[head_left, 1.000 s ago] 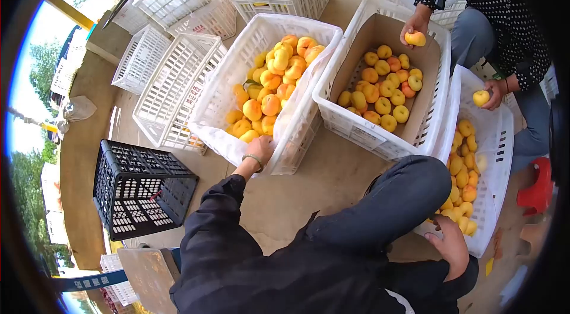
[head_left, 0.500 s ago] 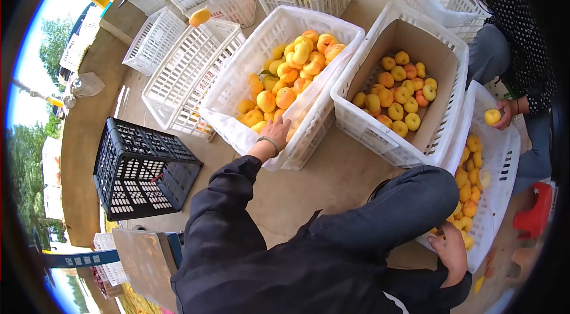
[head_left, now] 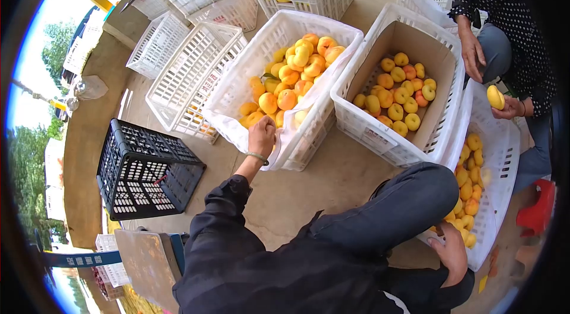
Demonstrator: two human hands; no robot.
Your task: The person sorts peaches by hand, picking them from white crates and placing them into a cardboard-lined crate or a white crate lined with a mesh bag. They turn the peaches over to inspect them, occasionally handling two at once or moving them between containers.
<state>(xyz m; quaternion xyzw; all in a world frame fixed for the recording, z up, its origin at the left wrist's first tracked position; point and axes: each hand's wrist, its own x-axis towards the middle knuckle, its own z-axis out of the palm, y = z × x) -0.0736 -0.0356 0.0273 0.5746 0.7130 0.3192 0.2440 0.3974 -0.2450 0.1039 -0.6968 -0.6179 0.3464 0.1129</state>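
Note:
My left hand [head_left: 262, 138], with a bracelet at its wrist, is closed at the near edge of a white basket [head_left: 303, 146] lined with white sheeting. Its fingers are pressed together by the sheeting [head_left: 287, 140], beside the yellow-orange peaches [head_left: 287, 99] in that basket; what they pinch is too small to make out. At the lower right, my right hand [head_left: 452, 253] rests at the near edge of another lined basket [head_left: 503, 206] of peaches [head_left: 473, 194]. Its fingertips are partly hidden among the fruit and the sheeting, so its grip is unclear.
Between the two baskets stands a white crate [head_left: 380, 140] with a cardboard lining and peaches. A black crate [head_left: 148, 165] is at left, near a metal-topped scale [head_left: 145, 257]. White crates [head_left: 196, 79] stand behind. A co-worker [head_left: 504, 35] at right holds a peach [head_left: 495, 97]; a red stool [head_left: 536, 207] is nearby.
My left hand has drawn back slightly from the peaches and its fingers have closed by the sheeting. The co-worker's outstretched hand has come down, and the peach in the air is gone from view.

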